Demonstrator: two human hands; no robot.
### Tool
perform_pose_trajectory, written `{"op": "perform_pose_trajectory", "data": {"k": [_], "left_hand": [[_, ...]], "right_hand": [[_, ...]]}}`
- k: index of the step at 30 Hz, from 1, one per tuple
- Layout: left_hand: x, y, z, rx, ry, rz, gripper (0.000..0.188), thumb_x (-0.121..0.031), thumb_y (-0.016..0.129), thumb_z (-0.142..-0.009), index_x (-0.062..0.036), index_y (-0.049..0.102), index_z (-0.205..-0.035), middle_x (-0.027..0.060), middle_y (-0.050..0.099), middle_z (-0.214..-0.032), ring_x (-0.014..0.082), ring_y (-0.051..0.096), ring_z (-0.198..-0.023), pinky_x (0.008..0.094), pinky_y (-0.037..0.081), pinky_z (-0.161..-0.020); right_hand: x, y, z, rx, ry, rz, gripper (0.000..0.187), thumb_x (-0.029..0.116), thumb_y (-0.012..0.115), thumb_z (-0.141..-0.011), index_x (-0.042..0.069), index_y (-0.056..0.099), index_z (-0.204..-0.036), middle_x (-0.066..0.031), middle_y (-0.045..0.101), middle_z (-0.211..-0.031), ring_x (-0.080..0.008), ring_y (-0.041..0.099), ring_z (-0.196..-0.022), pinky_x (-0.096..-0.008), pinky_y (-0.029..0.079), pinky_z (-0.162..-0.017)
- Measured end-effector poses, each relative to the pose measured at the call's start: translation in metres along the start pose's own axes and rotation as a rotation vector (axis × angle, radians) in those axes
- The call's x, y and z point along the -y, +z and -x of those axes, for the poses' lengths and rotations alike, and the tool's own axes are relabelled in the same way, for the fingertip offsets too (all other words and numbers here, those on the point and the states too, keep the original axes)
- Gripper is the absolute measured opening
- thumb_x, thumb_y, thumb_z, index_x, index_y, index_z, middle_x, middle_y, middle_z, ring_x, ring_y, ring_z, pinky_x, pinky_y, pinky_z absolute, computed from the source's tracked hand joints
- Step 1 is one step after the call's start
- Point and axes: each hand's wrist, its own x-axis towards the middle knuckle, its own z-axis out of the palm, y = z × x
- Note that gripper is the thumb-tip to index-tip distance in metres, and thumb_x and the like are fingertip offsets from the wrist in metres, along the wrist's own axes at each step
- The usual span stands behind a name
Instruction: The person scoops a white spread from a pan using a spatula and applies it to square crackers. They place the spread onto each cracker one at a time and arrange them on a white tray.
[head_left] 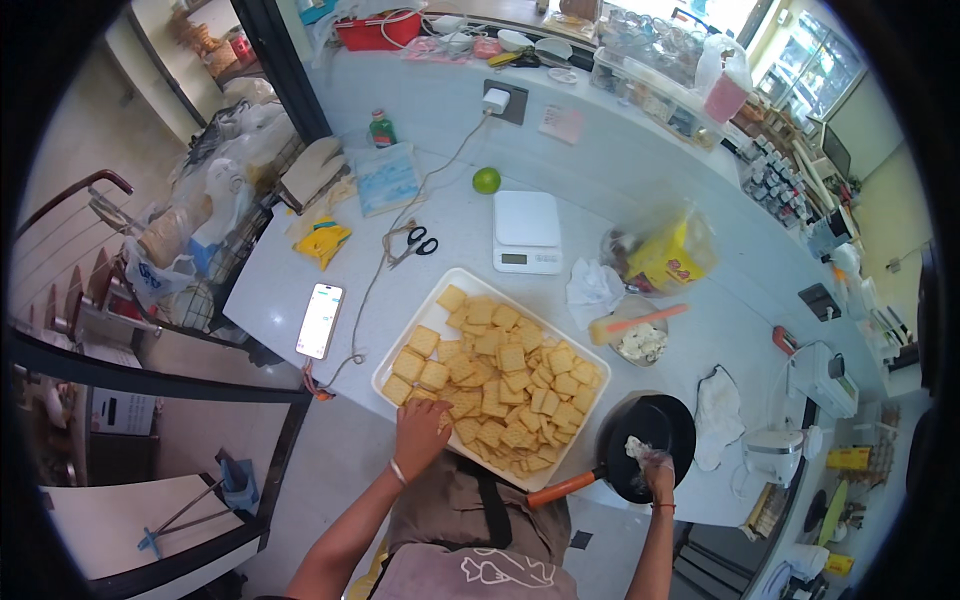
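1. Plainly lettered in red across the crumpled yellow bag [668,252], to the right of the white kitchen scale [527,225].
2. Lit up with tiny lines on the phone [320,320], lying at the counter's left side; too small to read.
3. Labelled on the small green bottle [381,130] near the wall; too far off to make out. Drawn in white outline on the shirt [507,570].
4. Heaped with crackers [510,358] inside the white tray [408,335], at the counter's front edge.
5. Filled with white lumps in the bowl [643,363], with a pink-handled spatula [650,318] lying across its rim.
6. Containing a soft white clump [637,447] in the black pan [668,422], right of the tray, with its orange-brown handle reaching toward the tray's lower corner.
7. Golden, flat, squarish and dimpled in look; overlapping thickly mid-tray, more loosely at the left end.
8. Bent over crackers at the tray's near-left edge with the left hand [424,430], fingers close together; cannot tell whether pinching any.
9. Lowered into the pan with the right hand [657,474], fingers beside the white clump; cannot tell whether gripping it.
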Motion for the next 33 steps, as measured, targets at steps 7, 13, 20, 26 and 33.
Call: {"op": "perform_pose_trajectory", "data": {"k": [7, 13, 20, 26, 33], "left_hand": [[-0.002, 0.039, -0.022, 0.022, 0.079, -0.340, 0.041, -0.024, 0.067, -0.065, -0.0098, 0.055, -0.102, 0.0044, 0.055, -0.093, 0.0215, 0.048, -0.094, 0.0389, 0.034, -0.075], [0.006, 0.040, -0.025, -0.004, 0.218, -0.339, 0.025, -0.019, 0.060, -0.071, -0.0088, 0.059, -0.094, 0.0054, 0.058, -0.079, 0.0216, 0.052, -0.084, 0.0395, 0.034, -0.072], [-0.010, 0.009, -0.030, -0.073, 0.060, -0.134, 0.014, -0.016, 0.054, -0.080, -0.0077, 0.060, -0.090, 0.0083, 0.061, -0.072, 0.0245, 0.057, -0.075, 0.0397, 0.037, -0.073], [-0.015, -0.005, -0.008, -0.030, -0.160, 0.389, 0.013, -0.014, 0.052, -0.086, -0.0028, 0.056, -0.092, 0.0082, 0.062, -0.079, 0.0231, 0.059, -0.073, 0.0358, 0.045, -0.065], [-0.013, 0.010, 0.018, 0.084, -0.352, 1.048, 0.019, -0.014, 0.047, -0.092, -0.0026, 0.048, -0.106, 0.0059, 0.058, -0.089, 0.0126, 0.058, -0.069, 0.0248, 0.050, -0.056]], "right_hand": [[0.071, -0.059, 0.034, 0.173, 0.098, -0.704, 0.044, -0.008, 0.047, -0.081, 0.006, 0.047, -0.123, -0.0088, 0.061, -0.101, -0.0153, 0.058, -0.079, -0.0258, 0.046, -0.060], [0.093, -0.082, 0.052, 0.047, 0.212, -0.807, 0.029, 0.008, 0.055, -0.087, 0.004, 0.055, -0.116, 0.0004, 0.057, -0.085, -0.0044, 0.048, -0.065, -0.0182, 0.036, -0.048], [0.096, -0.074, 0.054, -0.114, 0.294, -1.213, 0.019, 0.023, 0.061, -0.086, 0.005, 0.064, -0.092, -0.0006, 0.061, -0.082, -0.0066, 0.051, -0.065, -0.0196, 0.039, -0.055], [0.106, -0.078, 0.054, -0.088, 0.099, -0.852, 0.018, 0.023, 0.061, -0.085, 0.007, 0.061, -0.095, 0.0013, 0.056, -0.075, -0.0059, 0.047, -0.063, -0.0201, 0.036, -0.053], [0.108, -0.091, 0.059, 0.005, 0.012, -1.317, 0.069, 0.060, 0.028, -0.090, 0.001, 0.053, -0.114, -0.0066, 0.056, -0.082, -0.0161, 0.056, -0.071, -0.0266, 0.045, -0.063]]}}
